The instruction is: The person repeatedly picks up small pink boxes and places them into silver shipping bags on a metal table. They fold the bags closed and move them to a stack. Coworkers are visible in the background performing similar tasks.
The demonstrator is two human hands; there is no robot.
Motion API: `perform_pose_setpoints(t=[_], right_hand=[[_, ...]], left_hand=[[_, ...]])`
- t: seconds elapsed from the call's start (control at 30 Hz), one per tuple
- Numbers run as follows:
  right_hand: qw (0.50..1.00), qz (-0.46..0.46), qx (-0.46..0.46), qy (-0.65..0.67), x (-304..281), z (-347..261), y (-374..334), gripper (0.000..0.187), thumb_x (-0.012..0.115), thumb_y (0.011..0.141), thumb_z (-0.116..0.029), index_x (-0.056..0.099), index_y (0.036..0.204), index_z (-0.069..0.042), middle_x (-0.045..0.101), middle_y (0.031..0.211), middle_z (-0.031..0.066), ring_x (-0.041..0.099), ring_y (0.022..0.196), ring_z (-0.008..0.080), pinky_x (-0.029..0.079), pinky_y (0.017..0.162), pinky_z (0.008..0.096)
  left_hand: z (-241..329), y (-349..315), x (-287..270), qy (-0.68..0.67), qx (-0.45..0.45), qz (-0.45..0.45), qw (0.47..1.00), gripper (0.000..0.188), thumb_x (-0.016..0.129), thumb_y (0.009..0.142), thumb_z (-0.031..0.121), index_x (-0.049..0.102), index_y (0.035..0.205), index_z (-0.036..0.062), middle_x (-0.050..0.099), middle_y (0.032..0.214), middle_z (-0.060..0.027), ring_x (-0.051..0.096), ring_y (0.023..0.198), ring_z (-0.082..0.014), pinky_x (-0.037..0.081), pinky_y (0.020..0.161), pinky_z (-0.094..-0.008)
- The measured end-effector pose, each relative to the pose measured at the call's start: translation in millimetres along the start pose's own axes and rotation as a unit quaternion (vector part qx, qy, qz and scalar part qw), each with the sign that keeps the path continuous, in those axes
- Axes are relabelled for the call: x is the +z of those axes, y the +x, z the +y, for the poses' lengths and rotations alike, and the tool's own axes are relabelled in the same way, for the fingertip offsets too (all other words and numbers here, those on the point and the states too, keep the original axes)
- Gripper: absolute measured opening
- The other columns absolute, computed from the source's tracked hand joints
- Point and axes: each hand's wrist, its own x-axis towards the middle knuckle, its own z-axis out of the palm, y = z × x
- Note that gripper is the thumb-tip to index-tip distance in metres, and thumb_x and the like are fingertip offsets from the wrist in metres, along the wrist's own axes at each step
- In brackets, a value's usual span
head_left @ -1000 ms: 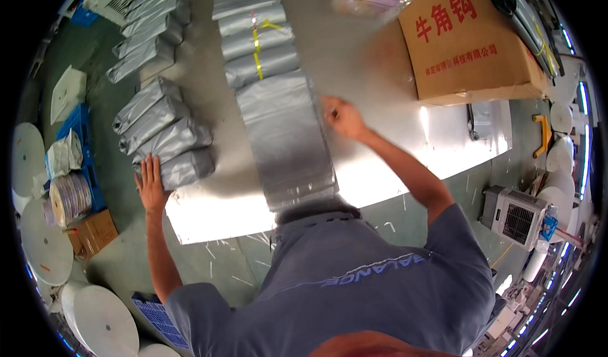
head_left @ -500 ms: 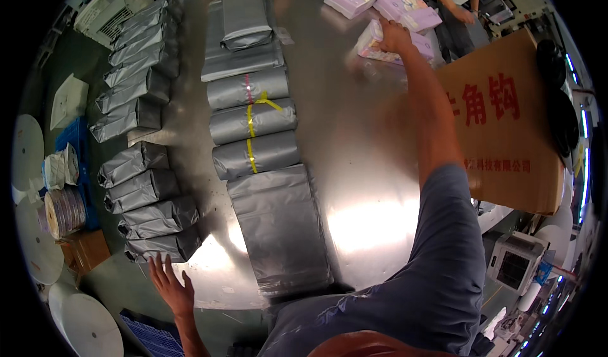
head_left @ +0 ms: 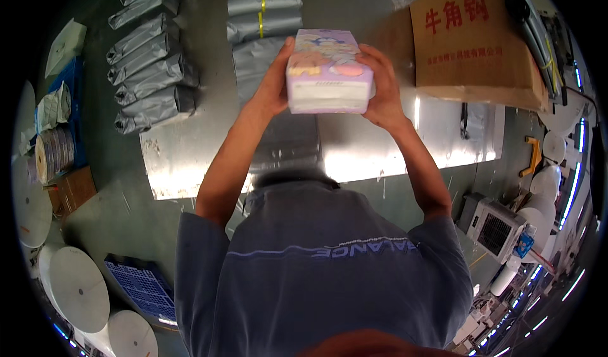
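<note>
Between my two hands is a purple pack (head_left: 329,72) with a cartoon print and a whitish end, much like a pack of tissues. My left hand (head_left: 275,81) presses on its left side, and my right hand (head_left: 382,91) closes on its right side. The pack is held above a flat stack of grey plastic mailing bags (head_left: 250,66) on the metal table (head_left: 373,145), and it hides part of that stack. Beyond lie rolled grey bag bundles (head_left: 263,23) bound with yellow tape.
Filled grey bags (head_left: 155,107) stand in a row along the table's left side. A large cardboard box (head_left: 475,47) stands at the right. On the floor are a blue pallet (head_left: 139,284), big white rolls (head_left: 79,290) and a boxy white machine (head_left: 497,230).
My right hand has brought a purple pack from the far right back to the middle. My left hand has come from the filled bags to the pack's other side. The view has shifted nearer my body.
</note>
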Motion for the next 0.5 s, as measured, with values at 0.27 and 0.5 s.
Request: perform_pose_setpoints(t=[0.27, 0.5], right_hand=[[0.400, 0.030, 0.456, 0.794, 39.4, -38.4, -121.0, 0.069, 0.065, 0.098, -0.021, 0.035, 0.158, -0.006, 0.046, 0.154, 0.0236, 0.053, 0.139, 0.0348, 0.051, 0.107, 0.0491], [0.380, 0.090, 0.457, 0.799, 84.1, -43.2, -188.7, 0.058, 0.064, 0.094, -0.025, 0.052, 0.142, 0.005, 0.065, 0.135, 0.0242, 0.067, 0.117, 0.0383, 0.053, 0.105, 0.0493]], left_hand=[[-91.5, -72.6, -33.1, 0.177, 0.084, 0.092, 0.976, 0.055, 0.058, 0.102, 0.045, 0.059, 0.133, -0.0006, 0.068, 0.128, -0.0178, 0.066, 0.118, -0.0290, 0.054, 0.100, -0.0419], [-142.3, -132.0, -147.8, 0.871, 0.175, 0.140, 0.438, 0.036, 0.061, 0.097, 0.034, 0.066, 0.120, 0.0065, 0.067, 0.126, -0.0128, 0.065, 0.112, -0.0348, 0.056, 0.089, -0.0460]])
